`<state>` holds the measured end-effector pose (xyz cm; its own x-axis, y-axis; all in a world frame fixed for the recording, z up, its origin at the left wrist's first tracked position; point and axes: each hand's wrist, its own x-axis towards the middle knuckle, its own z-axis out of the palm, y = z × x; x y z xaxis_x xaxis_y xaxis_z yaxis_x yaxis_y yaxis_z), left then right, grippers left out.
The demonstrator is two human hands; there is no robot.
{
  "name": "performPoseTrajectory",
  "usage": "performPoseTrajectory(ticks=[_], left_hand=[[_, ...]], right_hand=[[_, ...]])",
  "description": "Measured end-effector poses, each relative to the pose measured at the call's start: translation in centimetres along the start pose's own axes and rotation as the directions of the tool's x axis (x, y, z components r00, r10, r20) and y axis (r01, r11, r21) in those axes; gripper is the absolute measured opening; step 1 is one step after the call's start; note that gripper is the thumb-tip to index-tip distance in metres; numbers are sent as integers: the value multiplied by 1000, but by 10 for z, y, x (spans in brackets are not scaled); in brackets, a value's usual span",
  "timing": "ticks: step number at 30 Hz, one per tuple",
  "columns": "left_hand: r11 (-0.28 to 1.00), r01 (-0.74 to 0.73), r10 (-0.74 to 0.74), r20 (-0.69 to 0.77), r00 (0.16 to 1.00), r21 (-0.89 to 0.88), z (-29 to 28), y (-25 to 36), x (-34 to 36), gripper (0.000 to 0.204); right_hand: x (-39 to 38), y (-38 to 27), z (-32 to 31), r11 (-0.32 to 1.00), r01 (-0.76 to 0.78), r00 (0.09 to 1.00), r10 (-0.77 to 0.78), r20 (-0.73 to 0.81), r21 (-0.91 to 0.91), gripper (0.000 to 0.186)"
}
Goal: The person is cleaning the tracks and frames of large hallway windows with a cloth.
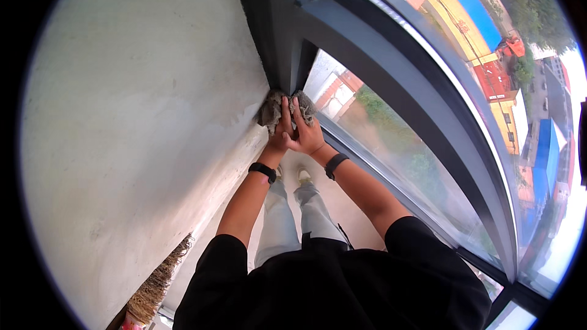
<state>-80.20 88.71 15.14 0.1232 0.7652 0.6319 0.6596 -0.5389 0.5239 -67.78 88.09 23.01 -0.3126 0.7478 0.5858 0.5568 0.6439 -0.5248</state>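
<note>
A crumpled grey rag (268, 112) is pressed against the foot of the dark grey window frame post (283, 55), in the corner where it meets the wall. My left hand (282, 132) grips the rag's left part, one finger stretched up along it and the others partly hidden in its folds. Close beside it, my right hand (309, 136) holds the right part of the rag, also with a finger pointing up. The two hands touch at the thumbs. Whether the rag is one piece or two, I cannot tell. A black band circles each wrist.
A pale plastered wall (140, 73) rises on the left. Curving along the right is a window pane (391, 128), with buildings and trees outside. At the lower left a straw broom (156, 287) leans by the wall. My feet stand on the light floor (351, 201).
</note>
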Motion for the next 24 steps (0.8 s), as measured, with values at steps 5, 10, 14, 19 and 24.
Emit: performPoseTrajectory(ticks=[5, 10, 14, 19, 24], left_hand=[[980, 197, -195, 134, 972, -2, 4, 15, -30, 86], [937, 341, -273, 438, 857, -82, -2, 3, -52, 91], [916, 393, -262, 616, 742, -84, -17, 4, -49, 89], [991, -7, 50, 320, 946, -134, -73, 68, -1, 81], [949, -199, 184, -85, 979, -243, -117, 100, 81, 80]], right_hand=[[-34, 26, 15, 998, -61, 983, 60, 172, 1, 86], [-38, 35, 32, 879, -445, 671, 455, 585, -173, 81], [-45, 34, 41, 810, -558, 580, 536, 613, -181, 82], [-56, -25, -28, 929, -327, 933, 288, 214, 176, 87], [20, -118, -131, 997, 64, 995, -67, -69, -47, 76]])
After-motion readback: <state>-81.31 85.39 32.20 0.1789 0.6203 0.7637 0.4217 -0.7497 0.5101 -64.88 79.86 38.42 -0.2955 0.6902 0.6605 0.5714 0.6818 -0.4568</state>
